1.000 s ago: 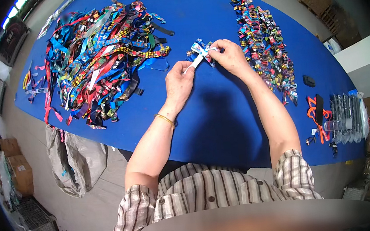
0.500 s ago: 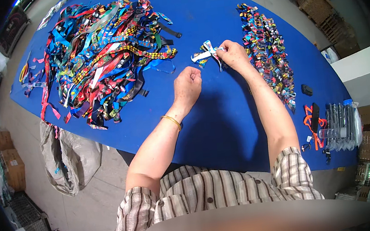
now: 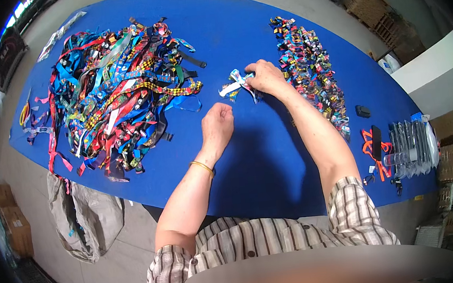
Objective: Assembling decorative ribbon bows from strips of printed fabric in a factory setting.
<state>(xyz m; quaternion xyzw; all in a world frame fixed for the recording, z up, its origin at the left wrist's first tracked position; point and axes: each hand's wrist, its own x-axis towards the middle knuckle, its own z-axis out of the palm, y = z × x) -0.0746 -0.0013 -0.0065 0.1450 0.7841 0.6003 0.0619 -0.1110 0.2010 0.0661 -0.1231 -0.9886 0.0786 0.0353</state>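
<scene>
Over the middle of the blue table, my right hand has its fingertips closed on a small bundle of printed ribbon straps, with white strips crossing on top. To the near left of that bundle, my left hand is curled closed; its inner side is hidden, so whatever it may hold does not show. A large tangled heap of colourful printed straps lies to the left. On the right, just beyond my right hand, short bundled straps are laid in long rows.
The blue table curves away at both sides. Near its right end lie orange straps, a dark phone-like slab, a clear bottle and plastic-wrapped packs. A pale sack hangs by the left front edge.
The whole view has shifted, so the table appears lower and further left. My right hand stays at the strap bundle, its fingers a little flatter over it. My left hand remains closed.
</scene>
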